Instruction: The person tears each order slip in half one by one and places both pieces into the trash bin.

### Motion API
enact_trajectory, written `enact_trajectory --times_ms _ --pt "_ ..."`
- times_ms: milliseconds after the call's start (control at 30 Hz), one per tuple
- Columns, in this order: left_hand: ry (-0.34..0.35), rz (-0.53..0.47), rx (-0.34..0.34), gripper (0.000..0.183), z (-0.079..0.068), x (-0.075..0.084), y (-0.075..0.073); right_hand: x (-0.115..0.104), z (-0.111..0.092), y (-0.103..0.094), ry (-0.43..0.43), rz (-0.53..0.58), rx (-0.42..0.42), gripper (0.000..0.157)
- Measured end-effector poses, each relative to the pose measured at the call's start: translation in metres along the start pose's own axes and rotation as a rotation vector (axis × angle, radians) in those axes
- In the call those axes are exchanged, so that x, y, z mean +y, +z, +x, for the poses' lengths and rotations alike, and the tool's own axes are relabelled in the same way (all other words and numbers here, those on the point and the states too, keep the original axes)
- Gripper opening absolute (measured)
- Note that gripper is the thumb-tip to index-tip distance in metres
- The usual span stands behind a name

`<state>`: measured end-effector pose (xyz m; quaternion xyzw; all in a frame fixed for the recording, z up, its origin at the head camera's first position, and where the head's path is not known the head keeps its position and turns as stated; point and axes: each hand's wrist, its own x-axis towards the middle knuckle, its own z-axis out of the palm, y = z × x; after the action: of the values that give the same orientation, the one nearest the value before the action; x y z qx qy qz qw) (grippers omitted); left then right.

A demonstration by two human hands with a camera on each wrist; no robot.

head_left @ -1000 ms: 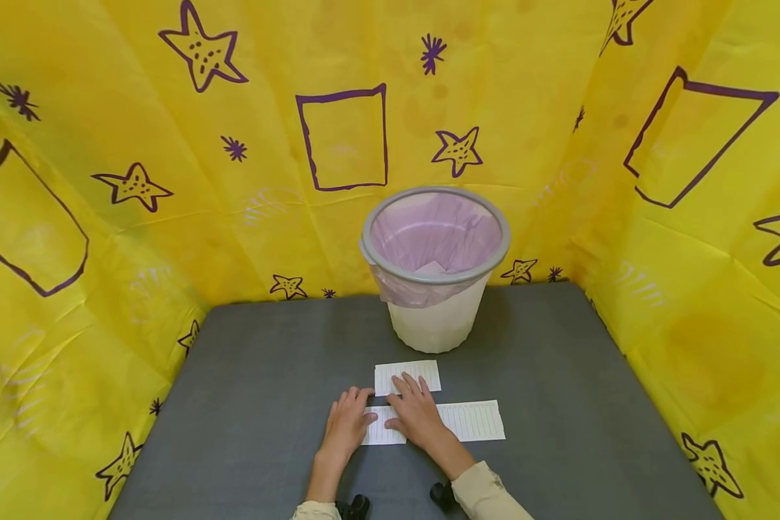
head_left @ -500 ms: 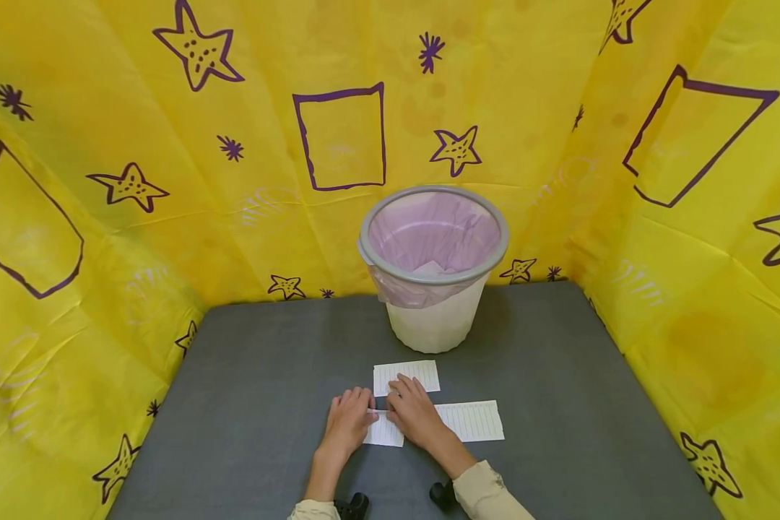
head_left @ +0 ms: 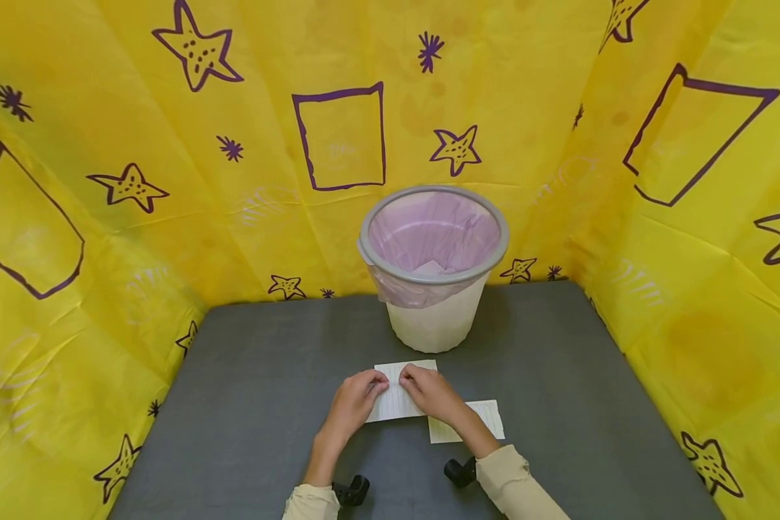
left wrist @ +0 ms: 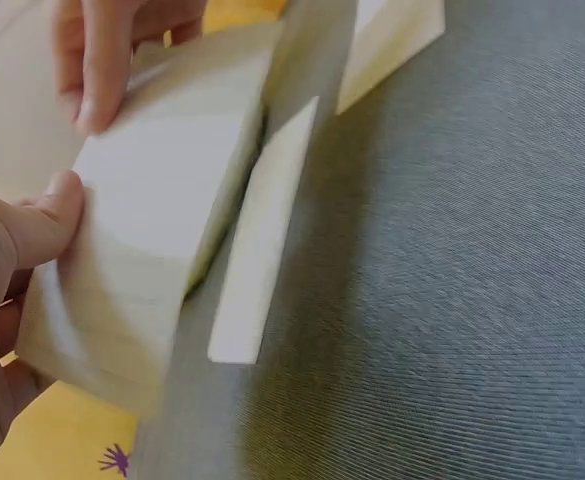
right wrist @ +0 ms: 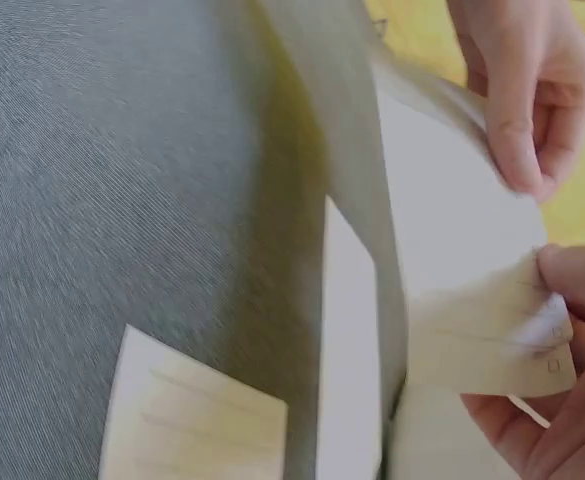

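Note:
My left hand [head_left: 356,404] and my right hand [head_left: 434,393] hold a piece of lined white paper [head_left: 393,403] between them, near its upper edge. Thumb and fingers pinch it on both sides. In the left wrist view the raised paper [left wrist: 157,200] shows between my left thumb [left wrist: 47,220] and the other hand above. The right wrist view shows small printed boxes along the edge of the held sheet [right wrist: 472,300]. Behind it lies another lined piece [head_left: 422,364], partly covered. A further lined piece [head_left: 487,419] lies under my right forearm.
A white bin [head_left: 435,325] with a grey rim and a pinkish liner stands behind the papers, with some white paper [head_left: 429,268] inside. The dark grey tabletop [head_left: 279,361] is enclosed by yellow cloth [head_left: 260,238] with purple drawings.
The left-hand paper piece has been lifted off the table and moved forward, now pinched by both hands. My right hand has come off the papers, and the hands are raised.

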<state>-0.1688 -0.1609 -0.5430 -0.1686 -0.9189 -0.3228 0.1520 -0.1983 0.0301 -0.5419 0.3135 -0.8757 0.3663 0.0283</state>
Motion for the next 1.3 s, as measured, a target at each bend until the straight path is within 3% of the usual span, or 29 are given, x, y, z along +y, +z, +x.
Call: enact_trajectory --times_ms 200,300,567,700,900,1067,1200,1300 --pt "0.058 -0.052 0.027 0.004 0.011 0.010 0.002 0.008 0.003 -0.013 -0.091 0.129 0.058 0.017" --pt "0.079 -0.056 0.026 0.006 0.014 0.015 0.006 0.012 0.004 -0.016 -0.076 0.174 0.071 0.021" --pt "0.117 -0.060 0.125 0.004 0.020 0.025 0.013 0.011 0.005 -0.024 0.235 0.407 0.021 0.018" --pt "0.151 -0.050 0.176 0.007 0.021 0.027 0.015 0.011 0.004 -0.024 0.343 0.537 0.015 0.020" --pt "0.185 -0.044 0.255 0.007 0.022 0.027 0.020 -0.005 0.002 -0.039 0.401 0.669 0.006 0.022" --pt "0.207 -0.069 0.302 0.006 0.024 0.027 0.022 -0.017 -0.001 -0.052 0.430 0.697 0.010 0.023" --pt "0.196 -0.150 0.316 0.004 0.025 0.027 0.022 -0.010 -0.002 -0.051 0.434 0.661 0.016 0.023" --pt "0.139 -0.255 0.317 0.004 0.024 0.028 0.022 0.004 -0.002 -0.043 0.439 0.639 0.023 0.024"
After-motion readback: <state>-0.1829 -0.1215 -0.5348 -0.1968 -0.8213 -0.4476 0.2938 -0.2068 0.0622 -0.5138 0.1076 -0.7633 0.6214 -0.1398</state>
